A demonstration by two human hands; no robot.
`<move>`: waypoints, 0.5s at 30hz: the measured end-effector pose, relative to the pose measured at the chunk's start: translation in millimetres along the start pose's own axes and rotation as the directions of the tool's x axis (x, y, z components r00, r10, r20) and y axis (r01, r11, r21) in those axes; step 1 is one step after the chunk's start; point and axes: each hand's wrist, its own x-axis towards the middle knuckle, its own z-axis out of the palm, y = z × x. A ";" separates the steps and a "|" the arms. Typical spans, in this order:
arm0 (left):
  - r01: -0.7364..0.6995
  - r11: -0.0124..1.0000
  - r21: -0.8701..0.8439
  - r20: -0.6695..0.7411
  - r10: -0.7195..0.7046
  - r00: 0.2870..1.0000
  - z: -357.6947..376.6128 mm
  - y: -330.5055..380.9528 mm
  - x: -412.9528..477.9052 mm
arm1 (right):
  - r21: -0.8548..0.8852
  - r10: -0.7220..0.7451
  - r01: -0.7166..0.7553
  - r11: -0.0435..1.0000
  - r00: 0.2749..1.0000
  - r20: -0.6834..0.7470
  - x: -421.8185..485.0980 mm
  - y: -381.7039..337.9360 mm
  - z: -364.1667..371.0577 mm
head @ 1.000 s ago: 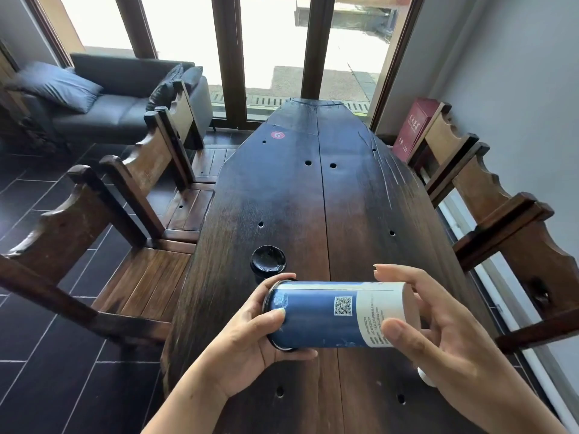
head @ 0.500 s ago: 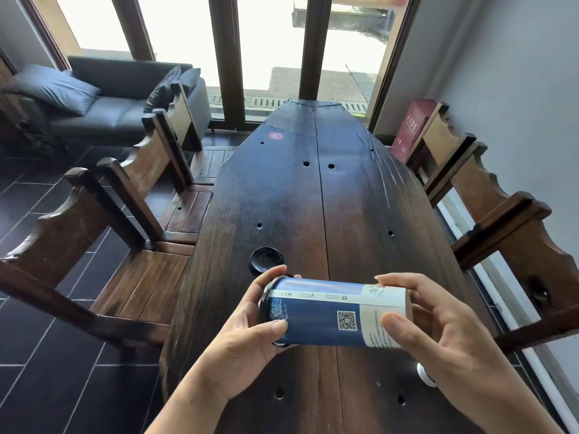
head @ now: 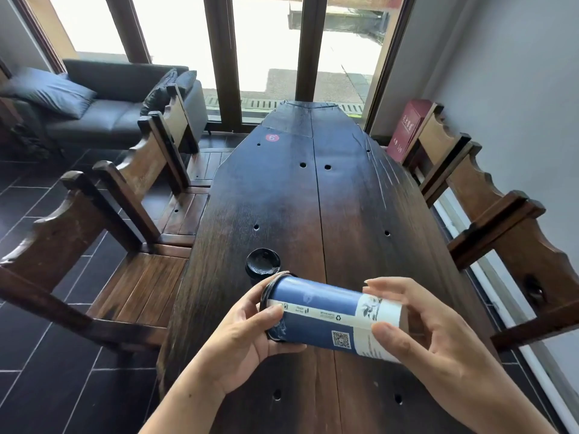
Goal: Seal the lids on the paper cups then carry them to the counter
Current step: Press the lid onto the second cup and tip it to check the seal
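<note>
A tall blue and white paper cup (head: 326, 317) lies sideways in the air above the dark wooden table (head: 300, 198). A black lid sits on its left end. My left hand (head: 247, 336) cups that lidded end, thumb and fingers around the rim. My right hand (head: 432, 336) grips the white bottom end between thumb and fingers. Just behind the held cup, a second cup with a black lid (head: 262, 263) stands upright on the table; only its lid and top show.
Wooden chairs (head: 103, 220) line the left side and more chairs (head: 488, 198) line the right against the wall. A red box (head: 405, 130) stands at the far right. A dark sofa (head: 103, 108) and tall windows lie beyond the table.
The cup has rolled about its long axis in my hands, so the QR code has shifted from the upper face to the lower face. Both hands stay on its ends.
</note>
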 end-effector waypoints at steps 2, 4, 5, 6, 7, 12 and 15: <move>-0.025 0.999 0.031 0.026 0.024 0.999 -0.4 4.4 0.8 | -0.006 0.053 -0.053 0.999 0.998 0.017 1.3 3.8 0.4; -0.042 0.997 0.072 0.052 0.038 0.998 0.5 10.6 2.8 | 0.014 0.103 -0.104 0.994 0.992 0.070 3.7 9.0 1.9; -0.046 0.995 0.089 0.066 0.041 0.997 1.3 13.2 4.5 | 0.013 0.124 -0.126 0.992 0.986 0.108 5.0 11.3 2.9; -0.049 0.993 0.104 0.080 0.041 0.996 2.5 15.4 6.3 | 0.001 0.141 -0.143 0.990 0.978 0.151 6.4 13.5 4.2; -0.050 0.992 0.117 0.089 0.040 0.995 3.9 16.8 8.1 | -0.012 0.155 -0.156 0.988 0.969 0.194 7.3 15.9 6.2; -0.060 0.985 0.160 0.063 0.051 0.997 17.0 15.6 20.6 | 0.060 0.194 -0.224 0.973 0.930 0.312 5.3 31.8 19.3; -0.065 0.985 0.161 -0.010 0.068 0.998 29.4 10.6 30.0 | 0.147 0.185 -0.233 0.961 0.942 0.280 5.1 42.0 24.8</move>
